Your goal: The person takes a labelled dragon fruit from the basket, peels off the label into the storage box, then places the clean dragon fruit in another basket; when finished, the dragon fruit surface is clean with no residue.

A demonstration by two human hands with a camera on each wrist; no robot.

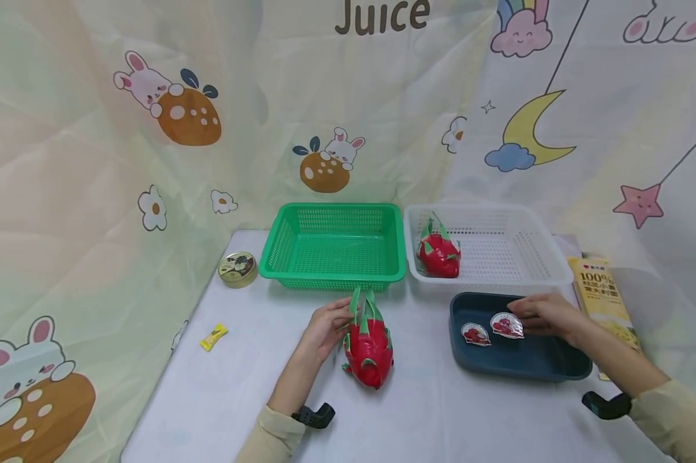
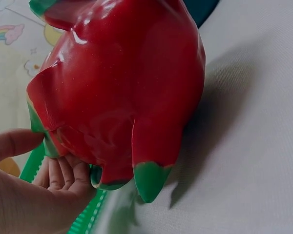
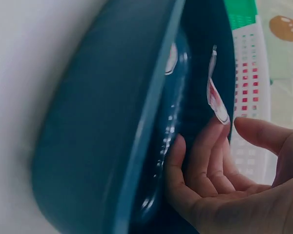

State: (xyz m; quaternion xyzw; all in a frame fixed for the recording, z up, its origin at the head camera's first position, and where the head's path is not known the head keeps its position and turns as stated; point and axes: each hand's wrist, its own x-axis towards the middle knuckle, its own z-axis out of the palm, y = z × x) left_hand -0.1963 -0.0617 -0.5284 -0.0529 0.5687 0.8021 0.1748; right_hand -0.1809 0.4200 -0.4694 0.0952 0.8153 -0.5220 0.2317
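My left hand (image 1: 329, 326) holds a red dragon fruit (image 1: 369, 350) by its green, leafy end, over the white table in front of the green basket. In the left wrist view the thumb presses one of the scales, with the other fingers curled underneath. My right hand (image 1: 547, 315) reaches into a dark blue tray (image 1: 556, 373). Between its thumb and fingertips it pinches the edge of a small white packet with red print (image 1: 506, 325), which stands tilted in the right wrist view. A similar packet (image 1: 475, 334) lies in the tray to its left.
Behind stand a green basket (image 1: 332, 278) and a white basket (image 1: 493, 281), which contains another dragon fruit (image 1: 440, 257). At the left are a round tin (image 1: 237, 270) and a small yellow wrapped candy (image 1: 213, 337). A yellow pasta bag (image 1: 605, 296) lies at the right edge.
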